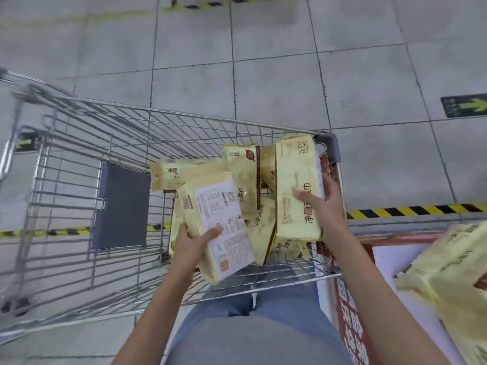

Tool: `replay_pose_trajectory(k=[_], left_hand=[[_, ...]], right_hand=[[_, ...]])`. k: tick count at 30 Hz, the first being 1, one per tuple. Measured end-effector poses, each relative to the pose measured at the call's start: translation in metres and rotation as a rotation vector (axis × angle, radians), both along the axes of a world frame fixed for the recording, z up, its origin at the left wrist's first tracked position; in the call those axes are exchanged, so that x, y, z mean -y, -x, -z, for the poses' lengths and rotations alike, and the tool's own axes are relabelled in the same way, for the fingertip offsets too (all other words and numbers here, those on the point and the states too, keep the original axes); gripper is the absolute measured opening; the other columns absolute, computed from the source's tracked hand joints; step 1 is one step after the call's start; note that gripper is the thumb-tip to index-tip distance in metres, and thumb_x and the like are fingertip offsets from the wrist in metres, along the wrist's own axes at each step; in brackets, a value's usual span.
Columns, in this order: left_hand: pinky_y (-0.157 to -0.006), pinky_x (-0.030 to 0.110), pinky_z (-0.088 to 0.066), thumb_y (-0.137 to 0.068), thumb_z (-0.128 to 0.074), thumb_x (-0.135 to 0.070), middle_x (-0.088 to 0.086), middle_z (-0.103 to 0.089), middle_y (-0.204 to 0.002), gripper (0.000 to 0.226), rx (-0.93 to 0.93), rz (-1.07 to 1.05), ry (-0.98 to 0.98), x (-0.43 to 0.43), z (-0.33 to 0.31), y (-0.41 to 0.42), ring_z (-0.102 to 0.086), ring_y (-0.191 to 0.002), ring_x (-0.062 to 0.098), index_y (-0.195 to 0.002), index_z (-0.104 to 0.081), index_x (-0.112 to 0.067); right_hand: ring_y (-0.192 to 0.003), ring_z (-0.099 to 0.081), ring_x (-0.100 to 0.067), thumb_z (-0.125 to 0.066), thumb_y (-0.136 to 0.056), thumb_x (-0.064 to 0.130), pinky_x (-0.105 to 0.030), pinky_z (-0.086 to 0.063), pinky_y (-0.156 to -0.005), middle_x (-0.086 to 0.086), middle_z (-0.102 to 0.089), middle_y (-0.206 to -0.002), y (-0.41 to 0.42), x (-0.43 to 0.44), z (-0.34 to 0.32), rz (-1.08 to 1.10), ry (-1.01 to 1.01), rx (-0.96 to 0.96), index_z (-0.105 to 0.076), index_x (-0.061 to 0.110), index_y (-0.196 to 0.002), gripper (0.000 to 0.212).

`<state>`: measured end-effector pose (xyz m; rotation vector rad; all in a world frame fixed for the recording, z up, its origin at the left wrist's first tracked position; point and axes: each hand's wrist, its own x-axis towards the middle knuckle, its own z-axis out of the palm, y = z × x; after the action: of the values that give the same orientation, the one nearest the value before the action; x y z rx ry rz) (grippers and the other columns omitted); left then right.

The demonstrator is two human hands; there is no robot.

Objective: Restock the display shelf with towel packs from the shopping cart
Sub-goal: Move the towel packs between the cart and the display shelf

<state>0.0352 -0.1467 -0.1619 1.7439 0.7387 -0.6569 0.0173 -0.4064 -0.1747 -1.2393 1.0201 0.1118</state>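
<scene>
We are standing over the wire cart (184, 114), with the display shelf (390, 256) at near right, where one yellow towel pack (453, 272) is lying. Loose packs (242, 175) are lying jumbled in the cart's right end. Our right hand (324, 204) is gripping an upright pack (295, 175), its long axis running near to far. Our left hand (189, 241) is gripping a label-up pack (218, 214), which is slanting from far left to near right.
</scene>
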Motion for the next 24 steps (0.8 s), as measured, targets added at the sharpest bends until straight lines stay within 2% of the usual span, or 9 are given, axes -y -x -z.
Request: replay_pose_trajectory(k=[1,3,5,8,12,16,19,21,24], left_hand=[[-0.083,0.042,-0.052,-0.074,-0.077,-0.017,0.005,-0.064,-0.115,0.054,0.015,-0.024,0.024,-0.004,-0.005,0.004,-0.064,-0.098,0.025,-0.12,-0.048,-0.018],[-0.087,0.046,-0.052,-0.075,-0.076,-0.015,0.006,-0.064,-0.117,0.054,0.043,-0.072,0.078,-0.012,-0.011,0.011,-0.064,-0.1,0.026,-0.122,-0.049,-0.016],[-0.09,0.047,-0.051,-0.075,-0.075,-0.016,0.005,-0.065,-0.118,0.057,0.06,-0.084,0.126,-0.018,-0.015,0.018,-0.064,-0.103,0.027,-0.126,-0.05,-0.015],[-0.088,0.046,-0.052,-0.076,-0.074,-0.017,0.006,-0.067,-0.117,0.055,0.077,-0.068,0.192,-0.027,-0.019,0.024,-0.065,-0.102,0.027,-0.126,-0.051,-0.014],[-0.091,0.05,-0.051,-0.075,-0.075,-0.017,0.009,-0.067,-0.116,0.057,0.081,0.013,0.254,-0.038,-0.021,0.026,-0.066,-0.101,0.029,-0.126,-0.051,-0.014],[-0.09,0.048,-0.052,-0.077,-0.073,-0.016,0.008,-0.067,-0.116,0.055,0.103,0.135,0.312,-0.05,-0.026,0.027,-0.066,-0.1,0.028,-0.127,-0.05,-0.014],[-0.094,0.05,-0.049,-0.077,-0.074,-0.019,0.007,-0.066,-0.118,0.057,0.09,0.23,0.337,-0.064,-0.03,0.03,-0.064,-0.104,0.029,-0.128,-0.049,-0.017],[-0.095,0.052,-0.049,-0.076,-0.075,-0.02,0.006,-0.066,-0.118,0.057,0.078,0.293,0.356,-0.073,-0.033,0.034,-0.064,-0.104,0.029,-0.127,-0.049,-0.017],[-0.093,0.051,-0.05,-0.078,-0.073,-0.02,0.007,-0.067,-0.117,0.054,0.057,0.399,0.391,-0.084,-0.036,0.042,-0.066,-0.102,0.028,-0.127,-0.051,-0.016]], right_hand=[[-0.101,-0.066,-0.028,-0.084,-0.065,0.017,-0.045,-0.059,-0.073,-0.005,-0.054,-0.134,0.005,-0.002,-0.005,0.036,-0.084,0.004,-0.04,0.03,-0.136,0.084],[-0.086,-0.07,-0.026,-0.074,-0.076,0.011,-0.037,-0.059,-0.06,-0.011,-0.066,-0.118,0.016,-0.008,-0.016,0.113,-0.253,0.02,-0.043,0.019,-0.135,0.067],[-0.076,-0.072,-0.024,-0.062,-0.086,0.012,-0.036,-0.059,-0.057,-0.01,-0.074,-0.096,0.031,-0.015,-0.029,0.194,-0.423,0.082,-0.051,0.009,-0.128,0.043],[-0.072,-0.072,-0.022,-0.05,-0.092,0.015,-0.035,-0.06,-0.059,-0.009,-0.075,-0.086,0.054,-0.028,-0.047,0.228,-0.576,0.203,-0.059,0.008,-0.112,0.022],[-0.072,-0.072,-0.023,-0.048,-0.092,0.013,-0.036,-0.06,-0.061,-0.011,-0.075,-0.087,0.086,-0.052,-0.058,0.281,-0.559,0.285,-0.06,0.008,-0.108,0.021],[-0.07,-0.072,-0.023,-0.047,-0.093,0.011,-0.036,-0.059,-0.058,-0.011,-0.075,-0.085,0.117,-0.081,-0.063,0.396,-0.53,0.341,-0.06,0.008,-0.108,0.02],[-0.081,-0.071,-0.026,-0.047,-0.091,0.013,-0.044,-0.057,-0.077,-0.013,-0.073,-0.098,0.143,-0.111,-0.066,0.476,-0.509,0.399,-0.057,0.008,-0.118,0.03],[-0.084,-0.07,-0.027,-0.052,-0.084,0.017,-0.046,-0.053,-0.084,-0.014,-0.071,-0.103,0.163,-0.133,-0.068,0.543,-0.503,0.407,-0.057,0.008,-0.12,0.037],[-0.079,-0.071,-0.026,-0.054,-0.081,0.02,-0.04,-0.059,-0.07,-0.014,-0.072,-0.097,0.197,-0.166,-0.068,0.645,-0.481,0.442,-0.059,0.007,-0.115,0.037]])
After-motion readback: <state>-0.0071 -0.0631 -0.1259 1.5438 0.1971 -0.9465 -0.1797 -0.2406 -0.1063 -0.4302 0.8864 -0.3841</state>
